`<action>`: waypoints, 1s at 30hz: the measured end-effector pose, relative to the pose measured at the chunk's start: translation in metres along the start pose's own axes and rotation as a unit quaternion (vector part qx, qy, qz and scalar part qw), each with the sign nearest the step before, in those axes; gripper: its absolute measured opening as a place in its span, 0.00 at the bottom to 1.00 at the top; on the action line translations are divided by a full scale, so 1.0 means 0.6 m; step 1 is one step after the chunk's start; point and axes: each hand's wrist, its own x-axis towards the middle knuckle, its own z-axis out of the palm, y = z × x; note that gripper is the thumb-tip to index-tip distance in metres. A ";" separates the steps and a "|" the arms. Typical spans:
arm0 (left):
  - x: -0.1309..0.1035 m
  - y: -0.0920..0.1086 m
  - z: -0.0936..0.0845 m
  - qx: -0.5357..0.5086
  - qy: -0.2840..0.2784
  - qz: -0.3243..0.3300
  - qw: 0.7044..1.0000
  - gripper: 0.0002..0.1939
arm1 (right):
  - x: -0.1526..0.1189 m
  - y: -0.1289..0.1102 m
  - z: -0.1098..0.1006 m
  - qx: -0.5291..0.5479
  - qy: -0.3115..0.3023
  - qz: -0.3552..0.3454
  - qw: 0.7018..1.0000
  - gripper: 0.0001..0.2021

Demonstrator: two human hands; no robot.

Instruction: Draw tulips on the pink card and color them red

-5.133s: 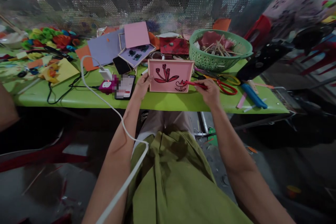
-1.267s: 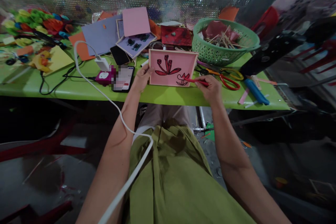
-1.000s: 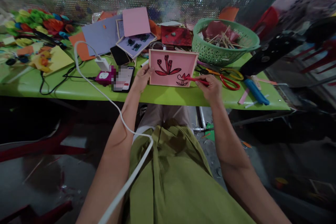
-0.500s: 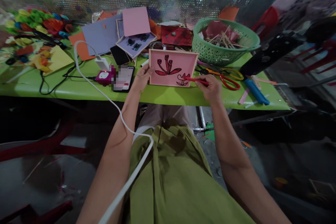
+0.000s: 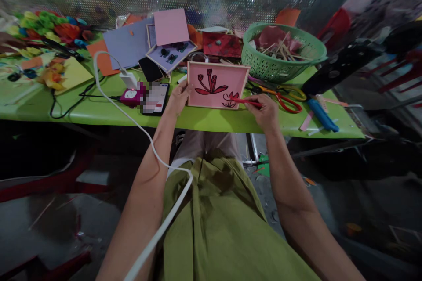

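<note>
A pink picture in a pale wooden frame [image 5: 217, 80] stands tilted up on the table, with a large red flower outlined in black and a smaller, partly red flower at lower right. My left hand [image 5: 180, 96] grips its left edge, thumb in front. In my right hand [image 5: 265, 109] is a red pen [image 5: 252, 102], pinched between the fingers, its tip on the smaller flower. Close to my left hand lies a phone [image 5: 154, 100], partly blurred out. Scissors with orange and red handles [image 5: 288, 103] lie beyond my right hand.
A green basket [image 5: 273, 63] of sticks and scraps stands behind the frame. Purple card [image 5: 127, 44] and small framed pieces pile up at the back. A white cable [image 5: 132, 118] crosses over my left arm from a purple socket block [image 5: 131, 95]. A blue-handled tool [image 5: 323, 115] lies at right.
My hands, the framed picture and the red pen look almost unmoved, the pen tip still on the smaller flower. At the far left, the paper scraps and a dark-handled item have shifted slightly.
</note>
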 end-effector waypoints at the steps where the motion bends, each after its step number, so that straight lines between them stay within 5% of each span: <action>1: 0.000 0.000 0.000 -0.001 0.002 -0.001 1.000 0.21 | 0.000 0.000 0.000 0.000 0.000 -0.001 1.000 0.04; 30: 0.002 -0.003 0.000 0.005 -0.020 0.032 0.999 0.26 | 0.001 0.002 -0.002 -0.015 -0.008 0.010 1.000 0.05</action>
